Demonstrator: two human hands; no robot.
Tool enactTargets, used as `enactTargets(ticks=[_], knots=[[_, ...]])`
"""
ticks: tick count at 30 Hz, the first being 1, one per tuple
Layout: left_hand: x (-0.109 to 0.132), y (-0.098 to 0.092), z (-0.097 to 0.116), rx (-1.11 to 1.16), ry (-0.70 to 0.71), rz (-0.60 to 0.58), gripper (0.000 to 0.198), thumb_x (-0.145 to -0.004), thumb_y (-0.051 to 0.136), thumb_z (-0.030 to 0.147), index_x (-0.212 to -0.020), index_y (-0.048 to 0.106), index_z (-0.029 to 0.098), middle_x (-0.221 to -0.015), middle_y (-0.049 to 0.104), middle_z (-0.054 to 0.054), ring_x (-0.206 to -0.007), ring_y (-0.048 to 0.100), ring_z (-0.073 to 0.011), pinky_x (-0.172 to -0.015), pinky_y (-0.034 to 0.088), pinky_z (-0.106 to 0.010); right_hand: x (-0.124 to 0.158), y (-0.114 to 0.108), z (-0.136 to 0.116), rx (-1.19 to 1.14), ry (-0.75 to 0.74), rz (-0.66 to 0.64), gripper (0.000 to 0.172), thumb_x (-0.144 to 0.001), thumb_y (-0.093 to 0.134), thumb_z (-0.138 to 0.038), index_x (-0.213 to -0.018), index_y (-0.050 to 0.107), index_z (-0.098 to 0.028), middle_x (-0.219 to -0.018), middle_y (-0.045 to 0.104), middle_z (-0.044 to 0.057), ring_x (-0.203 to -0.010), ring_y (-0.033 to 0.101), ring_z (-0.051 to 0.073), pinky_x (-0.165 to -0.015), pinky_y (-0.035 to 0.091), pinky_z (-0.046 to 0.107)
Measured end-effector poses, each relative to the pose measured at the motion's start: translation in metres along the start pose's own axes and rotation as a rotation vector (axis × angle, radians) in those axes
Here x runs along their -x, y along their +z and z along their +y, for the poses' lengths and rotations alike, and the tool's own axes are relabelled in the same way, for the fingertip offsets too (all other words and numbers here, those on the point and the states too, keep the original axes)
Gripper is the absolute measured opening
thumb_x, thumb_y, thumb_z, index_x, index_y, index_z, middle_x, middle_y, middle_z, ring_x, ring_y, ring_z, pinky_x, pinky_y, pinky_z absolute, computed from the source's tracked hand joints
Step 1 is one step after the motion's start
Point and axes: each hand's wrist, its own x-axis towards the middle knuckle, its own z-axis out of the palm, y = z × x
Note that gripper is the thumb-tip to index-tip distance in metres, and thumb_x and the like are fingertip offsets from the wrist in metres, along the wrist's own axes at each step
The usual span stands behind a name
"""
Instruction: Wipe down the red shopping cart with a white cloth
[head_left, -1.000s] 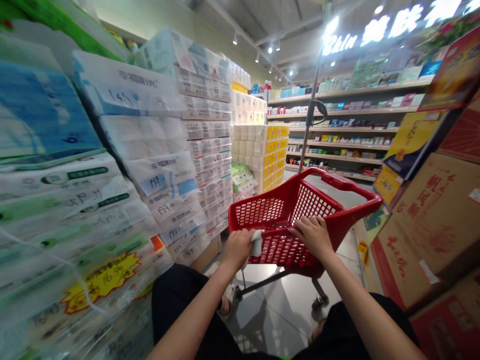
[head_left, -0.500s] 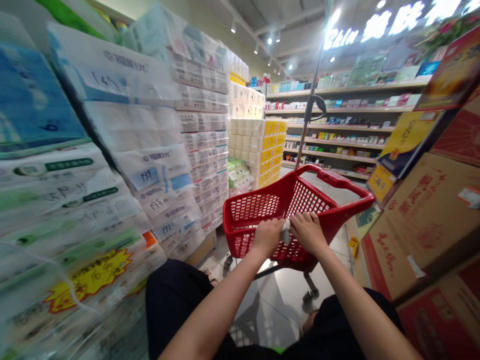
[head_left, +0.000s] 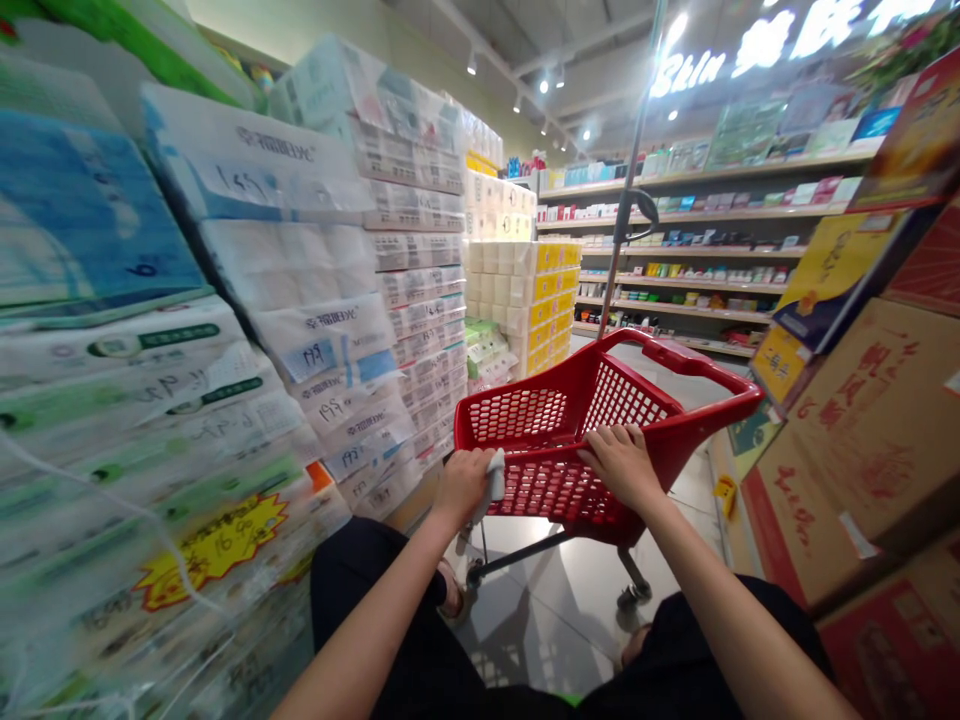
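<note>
A red plastic shopping cart [head_left: 675, 380] with a mesh basket stands just ahead of me in a store aisle. My left hand [head_left: 465, 485] is closed around a small white cloth [head_left: 496, 475] at the near left corner of the cart's rim. My right hand [head_left: 619, 464] rests on the near rim of the basket, fingers curled over the edge. My legs in dark trousers show below both arms.
Tall stacks of wrapped tissue and paper-roll packs [head_left: 300, 300] line the left side, with a yellow price sticker [head_left: 214, 550]. Brown cardboard boxes [head_left: 862, 440] crowd the right. Shelves of goods [head_left: 675, 260] run across the far end. The floor is grey tile [head_left: 555, 620].
My left hand with the white cloth slid right along the cart's near rim to meet the right hand, then back left to the corner. The right hand stayed on the rim.
</note>
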Motion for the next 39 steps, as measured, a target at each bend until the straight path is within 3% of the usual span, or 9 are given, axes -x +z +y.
enactTargets(ticks=[4, 9, 12, 17, 24, 27, 30, 34, 39], knots=[[-0.021, 0.003, 0.042, -0.051, -0.042, 0.017, 0.031, -0.094, 0.043, 0.022, -0.123, 0.052, 0.024, -0.102, 0.061, -0.006, -0.093, 0.055, -0.0213, -0.082, 0.038, -0.035, -0.002, 0.003, -0.005, 0.032, 0.005, 0.017, 0.027, -0.096, 0.037, -0.041, -0.096, 0.057, -0.024, -0.095, 0.059, 0.006, -0.094, 0.045, 0.023, -0.094, 0.021, 0.043], [-0.059, 0.016, 0.105, -0.021, 0.058, 0.016, 0.032, -0.097, 0.036, 0.022, -0.127, 0.049, 0.024, -0.103, 0.061, -0.007, -0.092, 0.056, -0.02, -0.08, 0.039, -0.034, -0.003, 0.001, -0.008, 0.054, 0.005, 0.017, 0.027, -0.095, 0.036, -0.038, -0.1, 0.058, -0.024, -0.097, 0.059, 0.007, -0.096, 0.044, 0.024, -0.095, 0.019, 0.044], [-0.071, 0.02, 0.122, 0.002, 0.097, 0.023, 0.031, -0.098, 0.034, 0.024, -0.127, 0.047, 0.024, -0.104, 0.06, -0.006, -0.092, 0.057, -0.0195, -0.078, 0.04, -0.033, -0.002, -0.002, -0.007, 0.046, -0.004, 0.003, 0.025, -0.095, 0.035, -0.033, -0.099, 0.058, -0.023, -0.096, 0.059, 0.007, -0.094, 0.044, 0.023, -0.095, 0.02, 0.042], [-0.061, 0.016, 0.108, 0.014, 0.16, 0.022, 0.032, -0.097, 0.035, 0.021, -0.127, 0.046, 0.025, -0.103, 0.059, -0.005, -0.088, 0.056, -0.0185, -0.076, 0.04, -0.032, 0.001, -0.005, -0.002, 0.013, 0.007, -0.012, 0.027, -0.096, 0.035, -0.036, -0.103, 0.058, -0.025, -0.096, 0.059, 0.005, -0.094, 0.044, 0.023, -0.095, 0.021, 0.042], [-0.025, 0.005, 0.051, -0.072, 0.097, -0.009, 0.04, -0.092, 0.045, 0.02, -0.132, 0.041, 0.028, -0.106, 0.057, -0.004, -0.092, 0.052, -0.0204, -0.081, 0.038, -0.035, 0.002, -0.004, -0.003, -0.03, 0.007, -0.006, 0.027, -0.097, 0.034, -0.038, -0.104, 0.058, -0.026, -0.097, 0.06, 0.003, -0.094, 0.044, 0.021, -0.097, 0.021, 0.041], [-0.012, -0.001, 0.022, -0.09, 0.048, -0.032, 0.038, -0.094, 0.045, 0.031, -0.132, 0.041, 0.028, -0.105, 0.055, -0.004, -0.092, 0.052, -0.0207, -0.081, 0.038, -0.034, 0.0, -0.004, -0.006, -0.037, 0.009, -0.005, 0.029, -0.097, 0.033, -0.04, -0.104, 0.058, -0.027, -0.097, 0.059, 0.003, -0.094, 0.045, 0.021, -0.096, 0.021, 0.041], [-0.008, -0.005, 0.006, -0.074, 0.014, -0.035, 0.037, -0.096, 0.039, 0.045, -0.126, 0.046, 0.025, -0.103, 0.055, -0.005, -0.092, 0.053, -0.0205, -0.082, 0.038, -0.033, -0.001, -0.005, -0.012, -0.029, 0.021, 0.002, 0.03, -0.097, 0.033, -0.041, -0.103, 0.058, -0.027, -0.097, 0.059, 0.004, -0.094, 0.045, 0.022, -0.096, 0.021, 0.042], [-0.016, -0.004, 0.01, -0.079, -0.1, -0.019, 0.039, -0.099, 0.029, 0.047, -0.11, 0.055, 0.02, -0.101, 0.058, -0.007, -0.091, 0.054, -0.0206, -0.08, 0.037, -0.033, -0.004, -0.007, -0.02, -0.016, 0.029, 0.006, 0.031, -0.096, 0.032, -0.041, -0.098, 0.059, -0.026, -0.095, 0.058, 0.004, -0.092, 0.044, 0.022, -0.095, 0.021, 0.042], [-0.031, 0.002, 0.042, -0.077, -0.088, 0.008, 0.034, -0.098, 0.034, 0.045, -0.109, 0.055, 0.021, -0.102, 0.059, -0.008, -0.092, 0.054, -0.0217, -0.079, 0.036, -0.035, -0.006, -0.006, -0.021, 0.003, 0.046, -0.004, 0.03, -0.096, 0.032, -0.039, -0.091, 0.058, -0.024, -0.092, 0.057, 0.004, -0.091, 0.043, 0.022, -0.095, 0.02, 0.042]])
